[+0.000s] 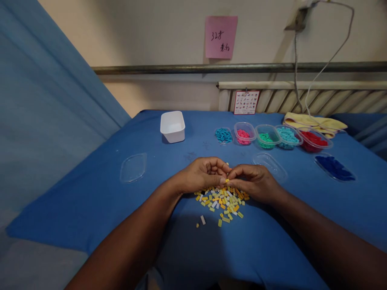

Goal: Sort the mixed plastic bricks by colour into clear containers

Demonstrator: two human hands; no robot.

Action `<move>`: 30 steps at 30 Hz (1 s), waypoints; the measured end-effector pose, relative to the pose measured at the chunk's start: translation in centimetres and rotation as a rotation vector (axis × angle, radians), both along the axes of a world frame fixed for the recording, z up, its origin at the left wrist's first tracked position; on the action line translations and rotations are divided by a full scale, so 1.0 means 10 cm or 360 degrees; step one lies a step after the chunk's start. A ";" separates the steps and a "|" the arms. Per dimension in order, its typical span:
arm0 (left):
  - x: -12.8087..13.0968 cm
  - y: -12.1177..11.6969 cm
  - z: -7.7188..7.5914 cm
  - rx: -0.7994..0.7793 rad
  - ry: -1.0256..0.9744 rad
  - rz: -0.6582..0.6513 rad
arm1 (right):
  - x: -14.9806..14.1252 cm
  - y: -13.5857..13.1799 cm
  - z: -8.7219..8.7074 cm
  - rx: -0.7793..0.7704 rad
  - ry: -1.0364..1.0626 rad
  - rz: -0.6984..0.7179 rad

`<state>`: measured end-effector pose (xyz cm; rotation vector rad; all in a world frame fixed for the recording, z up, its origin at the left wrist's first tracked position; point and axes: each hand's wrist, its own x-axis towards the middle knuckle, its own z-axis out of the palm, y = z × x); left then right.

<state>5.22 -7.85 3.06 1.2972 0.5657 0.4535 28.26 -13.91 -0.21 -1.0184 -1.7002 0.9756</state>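
Over a pile of small toy building bricks [225, 201] in yellow, orange and white, my two hands meet. My left hand [205, 174] is closed in a pinch, thumb and forefinger on a small yellow brick [227, 181]. From the other side my right hand [254, 181] pinches at the same brick. A bit of orange shows between the fingertips, too small to make out. Nearer to me, a white brick [202, 220] and a tiny yellow piece [197, 225] lie apart from the pile.
A white tub [173, 128] stands behind, left of several clear containers with pink [243, 135], green [266, 139], light blue and red pieces [314, 139]. Dark blue pieces [334, 167] lie at right. Clear lids [133, 168] and a yellow cloth [311, 122] rest on the blue cover.
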 end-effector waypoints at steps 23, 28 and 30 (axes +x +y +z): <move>-0.02 0.06 -0.01 0.0011 -0.0012 0.0018 | -0.03 -0.02 -0.04 0.0199 -0.0068 -0.0024; -0.02 0.06 -0.02 0.0011 -0.0025 0.0029 | -0.05 -0.02 -0.02 0.0202 -0.0125 -0.0038; -0.02 0.06 -0.01 0.0015 -0.0014 0.0051 | -0.05 -0.02 -0.02 0.0202 -0.0110 -0.0057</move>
